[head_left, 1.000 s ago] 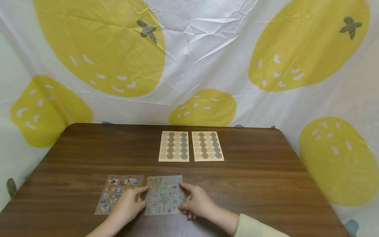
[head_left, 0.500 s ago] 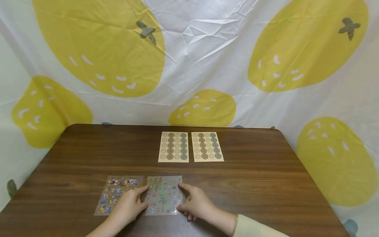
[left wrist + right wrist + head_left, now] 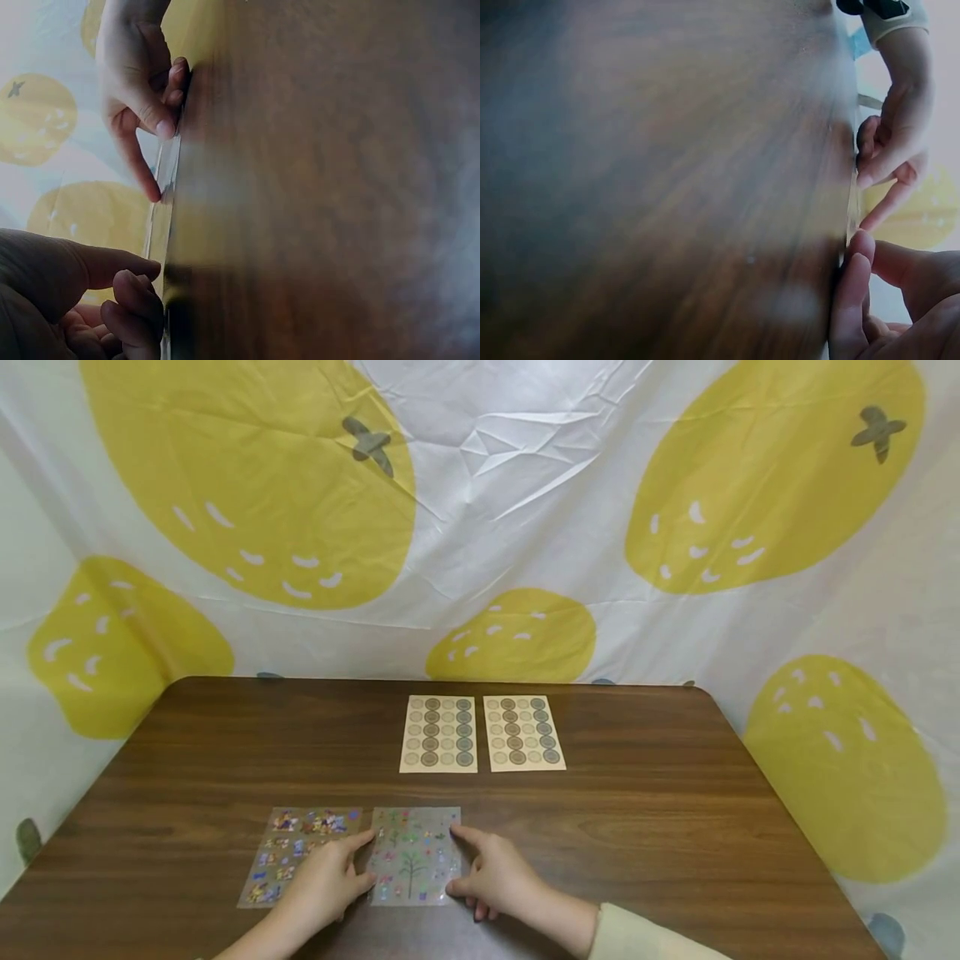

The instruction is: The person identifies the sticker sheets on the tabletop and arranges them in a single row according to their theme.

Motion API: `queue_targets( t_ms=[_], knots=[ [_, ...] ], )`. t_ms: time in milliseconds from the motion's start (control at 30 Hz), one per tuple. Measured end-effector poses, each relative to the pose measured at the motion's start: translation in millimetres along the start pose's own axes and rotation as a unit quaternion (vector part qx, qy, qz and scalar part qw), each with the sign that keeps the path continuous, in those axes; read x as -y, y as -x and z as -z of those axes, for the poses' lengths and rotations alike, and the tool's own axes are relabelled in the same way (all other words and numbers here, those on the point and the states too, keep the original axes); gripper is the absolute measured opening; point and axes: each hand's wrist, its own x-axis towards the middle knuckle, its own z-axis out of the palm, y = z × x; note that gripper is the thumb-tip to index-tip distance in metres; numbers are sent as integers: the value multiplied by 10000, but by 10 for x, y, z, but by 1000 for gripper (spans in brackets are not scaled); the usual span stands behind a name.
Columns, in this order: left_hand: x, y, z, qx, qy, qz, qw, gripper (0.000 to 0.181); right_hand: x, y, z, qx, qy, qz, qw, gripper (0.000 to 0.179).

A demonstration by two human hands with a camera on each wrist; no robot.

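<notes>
tree-print sheet (image 3: 417, 857): clear film, lying flat on the table (image 3: 660, 827), near side, between the two hands. left hand (image 3: 326, 877) touches its left edge with index fingertip and thumb, spread apart; right hand (image 3: 501, 870) does likewise at the right edge. grip: neither hand is clenched; light fingertip contact only. whether any finger hooks under the film, cannot tell.

figured sheet (image 3: 287, 853) lies just left of it, partly covered by the left hand. left cream sheet (image 3: 438, 734) and right cream sheet (image 3: 524, 733), both printed with circles, lie side by side farther back.

handling (judged): very light, thin, bendy; glossy, so probably slides easily and may cling to the tabletop. likely creases if pushed inward from both sides. best hold: opposite side edges, gentle even pressure; for lifting, a corner, pinched between thumb and index.
</notes>
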Motion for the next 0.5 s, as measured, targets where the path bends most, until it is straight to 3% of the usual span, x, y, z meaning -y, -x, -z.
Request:
queue_targets(
  t_ms=[167,500],
  knots=[
    [-12,-26,32,-41,44,-197,9998,56,-9,18,23,20,-182,24,9998,80],
    [-76,-59,63,-79,121,-111,9998,55,-16,-17,132,-128,-119,205,9996,78]
  ],
)
